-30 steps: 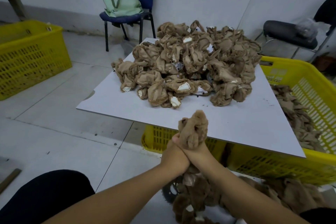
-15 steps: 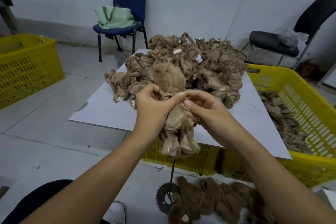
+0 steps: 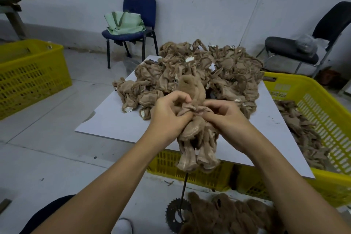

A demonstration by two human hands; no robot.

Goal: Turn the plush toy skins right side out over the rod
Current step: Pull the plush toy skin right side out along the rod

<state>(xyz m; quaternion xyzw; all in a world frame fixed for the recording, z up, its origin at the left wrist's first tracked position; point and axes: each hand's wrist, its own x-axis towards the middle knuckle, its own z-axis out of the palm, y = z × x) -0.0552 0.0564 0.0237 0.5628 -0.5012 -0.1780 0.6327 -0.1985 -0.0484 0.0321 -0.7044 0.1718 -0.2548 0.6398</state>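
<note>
Left hand [image 3: 168,115] and right hand [image 3: 226,115] fingers curled, pinching bunched skin [image 3: 195,133] at rod [image 3: 183,190] tip between them. Rod upright, rising from floor sprocket [image 3: 173,214]; skin hangs down shaft, furry head above knuckles. Hands equally near.

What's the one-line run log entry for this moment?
stage: turning skin on rod | left hand: pinches plush skin | right hand: pinches plush skin | rod: upright under skin, tip hidden | pile: waiting on board
</note>
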